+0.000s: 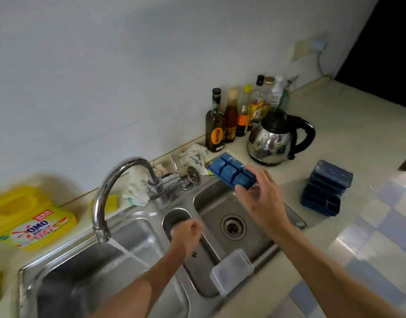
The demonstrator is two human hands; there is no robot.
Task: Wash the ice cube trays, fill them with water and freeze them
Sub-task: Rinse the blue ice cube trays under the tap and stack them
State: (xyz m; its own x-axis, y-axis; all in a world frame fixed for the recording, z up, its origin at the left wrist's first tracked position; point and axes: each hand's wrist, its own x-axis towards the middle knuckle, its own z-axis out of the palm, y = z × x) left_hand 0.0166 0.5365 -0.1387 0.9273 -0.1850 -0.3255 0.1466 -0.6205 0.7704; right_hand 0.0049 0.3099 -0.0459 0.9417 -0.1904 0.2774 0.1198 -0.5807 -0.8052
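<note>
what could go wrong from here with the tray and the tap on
1. The right hand grips the blue tray by one end only; it could slip and fall into the right basin.
2. The tap runs with nothing under it, so water may splash out.
3. The clear lid leaning in that basin could get knocked.

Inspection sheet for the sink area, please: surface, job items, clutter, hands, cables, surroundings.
Surface: beige countertop with double stainless-steel sink; curved chrome tap running into left basin.
Job's things: blue plastic ice cube tray held bottom-up over right basin; stack of dark blue trays on counter, right; clear plastic lid at the basin's front edge.
Clutter: yellow OMO detergent tub, white cloths, glass bottles, steel kettle with black handle.
Hands: right hand grips the tray's near end; left hand curled, nothing visible in it.
Cables: pale cable from wall socket.
Surroundings: plain pale wall.
</note>
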